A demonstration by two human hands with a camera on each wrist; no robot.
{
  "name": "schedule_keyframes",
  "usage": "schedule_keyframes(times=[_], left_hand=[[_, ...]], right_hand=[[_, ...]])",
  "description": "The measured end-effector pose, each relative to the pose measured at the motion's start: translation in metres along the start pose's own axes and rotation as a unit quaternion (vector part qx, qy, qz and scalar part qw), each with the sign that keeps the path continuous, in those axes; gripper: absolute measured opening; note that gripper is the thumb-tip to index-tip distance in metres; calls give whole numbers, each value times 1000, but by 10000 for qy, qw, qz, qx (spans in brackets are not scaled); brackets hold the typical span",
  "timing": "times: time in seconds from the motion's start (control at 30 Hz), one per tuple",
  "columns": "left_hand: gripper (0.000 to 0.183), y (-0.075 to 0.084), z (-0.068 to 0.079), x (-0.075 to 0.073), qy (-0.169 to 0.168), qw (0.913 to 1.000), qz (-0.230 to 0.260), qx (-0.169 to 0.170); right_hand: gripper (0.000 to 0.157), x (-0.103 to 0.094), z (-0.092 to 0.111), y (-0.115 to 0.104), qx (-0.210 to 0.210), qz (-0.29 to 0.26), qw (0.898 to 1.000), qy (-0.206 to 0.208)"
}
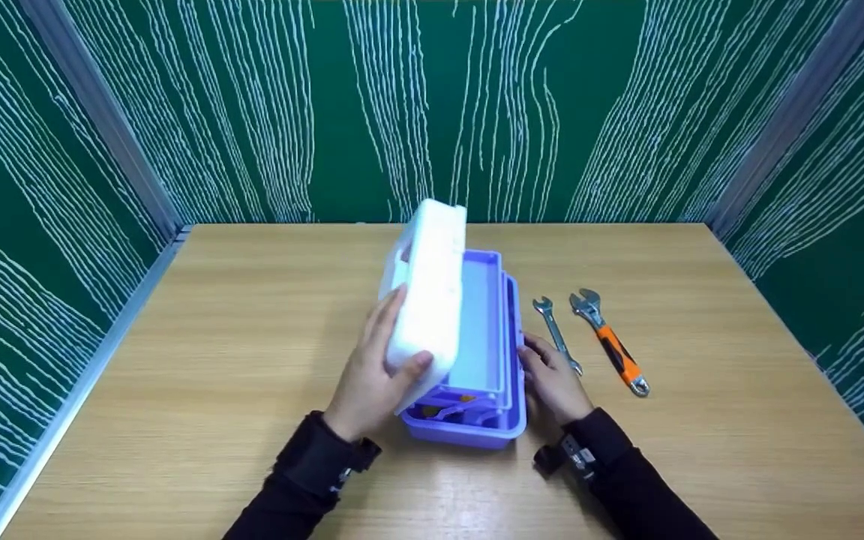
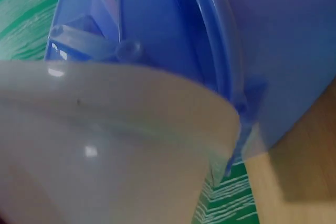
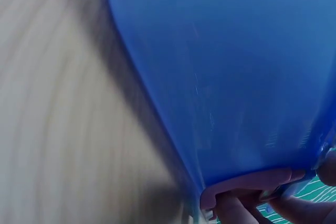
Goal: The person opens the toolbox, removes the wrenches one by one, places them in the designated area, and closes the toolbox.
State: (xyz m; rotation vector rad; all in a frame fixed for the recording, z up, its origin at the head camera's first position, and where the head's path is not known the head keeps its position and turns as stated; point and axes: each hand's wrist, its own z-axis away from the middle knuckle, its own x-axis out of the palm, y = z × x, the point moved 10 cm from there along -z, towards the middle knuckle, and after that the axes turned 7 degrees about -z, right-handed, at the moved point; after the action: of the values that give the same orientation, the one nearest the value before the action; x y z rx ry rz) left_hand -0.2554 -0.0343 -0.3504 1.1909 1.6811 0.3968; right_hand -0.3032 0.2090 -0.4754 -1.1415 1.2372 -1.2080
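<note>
A purple-blue toolbox (image 1: 469,433) stands on the table with its white lid (image 1: 432,300) swung up to the left. My left hand (image 1: 372,375) grips the lid, thumb on its near end and fingers along its outer side. Inside the box, a raised purple tray (image 1: 481,322) shows beside the lid, with small yellow-orange bits below it. At the box's right side, my right hand (image 1: 558,381) holds the edge by a pinkish latch (image 3: 249,182); its fingers (image 3: 233,211) curl at that latch in the right wrist view. In the left wrist view the lid (image 2: 105,145) hides my left fingers.
To the right of the box lie an open-end wrench (image 1: 554,330), close by my right hand, and an adjustable wrench (image 1: 612,349) with an orange and black handle. The wooden table (image 1: 252,322) is bounded by green walls (image 1: 454,112) with white wavy lines.
</note>
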Motion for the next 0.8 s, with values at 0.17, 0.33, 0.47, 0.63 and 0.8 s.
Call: schedule_keyframes(times=[0.17, 0.33, 0.47, 0.63, 0.8], left_hand=[[82, 17, -2, 13, 12, 9965, -760, 356], [81, 30, -2, 31, -278, 9871, -1493, 507], [83, 38, -2, 50, -575, 9733, -2120, 668], [84, 45, 0, 72, -845, 9492, -2920, 817], [82, 52, 3, 87, -773, 9222, -3629, 1087]], right_hand=[[43, -1, -1, 2, 82, -46, 10000, -15], [43, -2, 0, 3, 100, 11, 9999, 9], [43, -2, 0, 5, 211, -207, 9996, 40], [43, 0, -1, 6, 278, -376, 9989, -24], [44, -1, -1, 4, 214, -277, 9994, -17]])
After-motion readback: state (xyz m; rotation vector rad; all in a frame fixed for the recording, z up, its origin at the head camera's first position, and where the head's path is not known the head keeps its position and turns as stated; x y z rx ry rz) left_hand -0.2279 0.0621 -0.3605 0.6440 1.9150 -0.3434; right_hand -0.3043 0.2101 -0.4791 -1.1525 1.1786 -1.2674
